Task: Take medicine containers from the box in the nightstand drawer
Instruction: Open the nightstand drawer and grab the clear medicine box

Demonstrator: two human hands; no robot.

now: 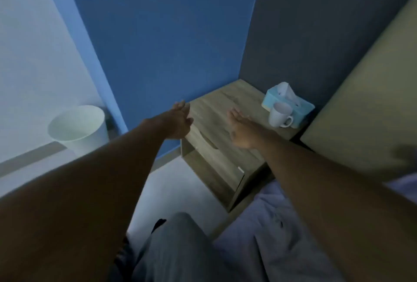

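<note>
A wooden nightstand (216,110) stands in the corner between a blue wall and the bed. Its drawer front (214,153) is closed, so the box and the medicine containers are hidden. My left hand (179,121) reaches out flat at the nightstand's left front corner, fingers apart, holding nothing. My right hand (241,129) hovers palm-down over the nightstand top near its front edge, fingers spread and empty. Both arms are stretched forward.
A white mug (278,114) and a light blue tissue box (291,103) sit at the back right of the nightstand top. A white waste bin (79,126) stands on the floor to the left. The bed (361,105) is on the right, my knee (180,243) below.
</note>
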